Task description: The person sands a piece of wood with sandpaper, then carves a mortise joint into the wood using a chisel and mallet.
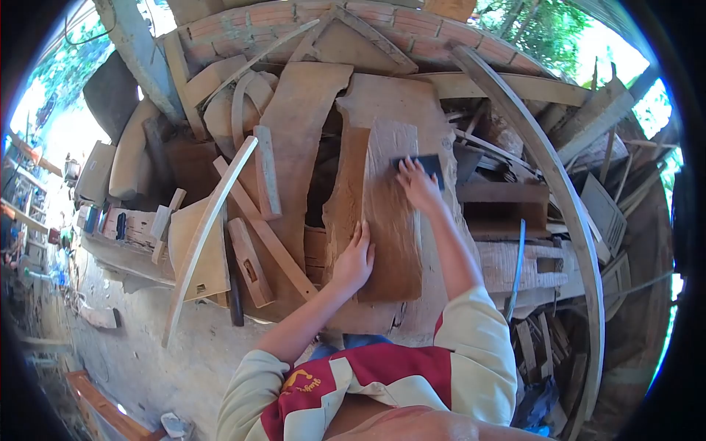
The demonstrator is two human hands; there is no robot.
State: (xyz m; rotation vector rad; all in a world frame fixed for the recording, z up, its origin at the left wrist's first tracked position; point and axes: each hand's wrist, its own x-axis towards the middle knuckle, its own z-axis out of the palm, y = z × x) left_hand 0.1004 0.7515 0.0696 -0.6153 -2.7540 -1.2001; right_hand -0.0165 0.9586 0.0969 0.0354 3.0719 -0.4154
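brown board, long axis away from person

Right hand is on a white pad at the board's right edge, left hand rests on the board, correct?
Not white: the head view shows a dark pad. The right hand is on it at the board's right edge; the left hand rests on the board.
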